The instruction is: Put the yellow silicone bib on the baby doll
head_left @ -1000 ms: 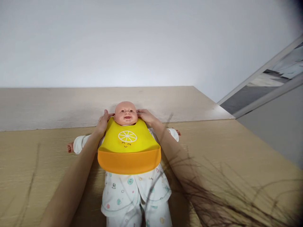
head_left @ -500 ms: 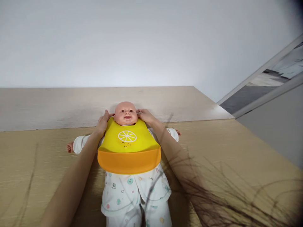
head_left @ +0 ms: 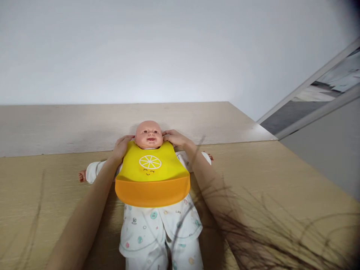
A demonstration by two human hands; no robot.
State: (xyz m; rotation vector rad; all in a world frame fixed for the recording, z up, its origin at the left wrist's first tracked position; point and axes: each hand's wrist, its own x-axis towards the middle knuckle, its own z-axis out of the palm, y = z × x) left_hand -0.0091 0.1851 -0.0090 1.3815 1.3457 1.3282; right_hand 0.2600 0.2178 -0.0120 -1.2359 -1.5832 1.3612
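A baby doll in white printed clothes lies on its back on a wooden surface, head away from me. A yellow silicone bib with a lemon-slice face and an orange catch pocket covers its chest. My left hand is at the left side of the doll's neck, fingers curled on the bib's neck strap. My right hand is at the right side of the neck, fingers curled on the other strap end. The strap ends behind the neck are hidden.
A paler board lies behind the doll's head against a white wall. At the right the surface ends at an edge, with a grey frame beyond. Loose strands of hair hang across the lower right.
My left hand has shifted slightly, its fingers curling over toward the doll's neck. The doll and bib have barely moved.
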